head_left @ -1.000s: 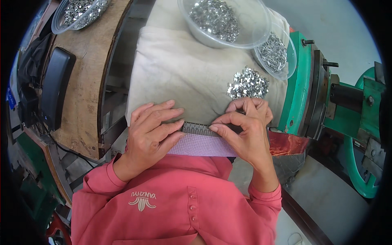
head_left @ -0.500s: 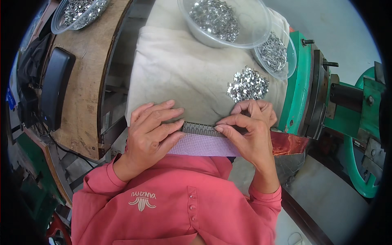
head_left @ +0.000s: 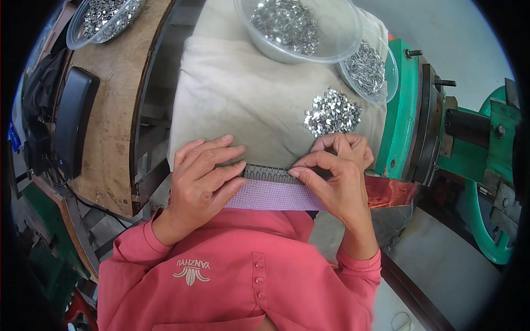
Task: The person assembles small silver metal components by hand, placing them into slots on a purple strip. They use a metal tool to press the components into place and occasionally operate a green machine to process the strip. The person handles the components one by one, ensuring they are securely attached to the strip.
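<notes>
A narrow grey metal block (head_left: 269, 173) with a row of slots or pins lies crosswise in front of me, along the edge of a purple woven cloth (head_left: 273, 196). My left hand (head_left: 205, 172) has thumb and index finger at its left end, with the other fingers stretched out. At the block's right end, my right hand (head_left: 342, 179) pinches with thumb and index finger. Whether a small part sits in that pinch is hidden. Just beyond the right hand lies a loose pile of small shiny metal pieces (head_left: 332, 112) on a beige cloth (head_left: 232, 83).
A large clear plastic bowl (head_left: 350, 47) of metal pieces stands at the back, beside a smaller clear tub (head_left: 386, 95) of thin metal parts. Green machinery (head_left: 400, 105) borders the right. On the left, a wooden table (head_left: 121, 94) bears a black case (head_left: 76, 121) and another clear bowl (head_left: 74, 38).
The whole view has shifted slightly. Both hands keep their places at the two ends of the metal block.
</notes>
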